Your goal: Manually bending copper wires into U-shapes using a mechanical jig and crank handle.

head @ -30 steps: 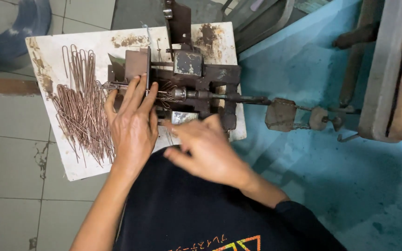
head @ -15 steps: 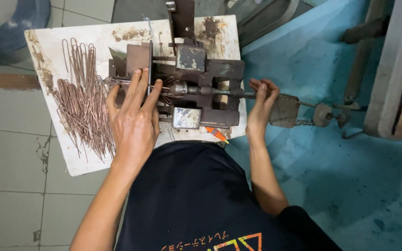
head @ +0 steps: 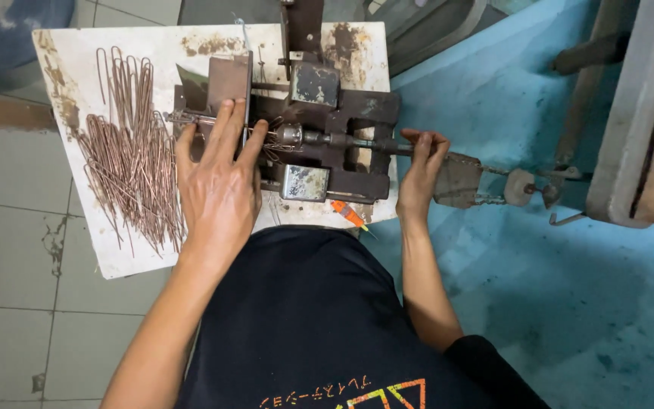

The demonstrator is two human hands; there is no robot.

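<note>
A pile of bent copper-coloured wire pieces (head: 134, 163) is lying at the far left of the counter (head: 77, 227), which is a white board, stained and rusted in patches. The pieces appear thin and light, springy rather than stiff, and likely to tangle; each is probably best picked up singly at its closed bend.

The left hand (head: 221, 182) is lying flat just right of the pile, its fingers (head: 225, 125) spread apart and pressing down on the left end of the metal jig (head: 319, 144), where a thin wire is feeding in. Nothing is being clamped in this hand.

The jig is sitting at the middle of the counter. It looks heavy, rigid and rusty, with hard edges, and is not a part to be lifted. A small orange object (head: 348, 214) is lying at the near edge of the counter below it.

The right hand (head: 418, 170) is closing its fingers around the horizontal shaft (head: 365, 142) that is projecting from the right side of the jig, beside a linked metal block (head: 457, 180).

Grey floor tiles are showing at left; a worn blue-painted floor (head: 569, 303) is showing at right.
</note>
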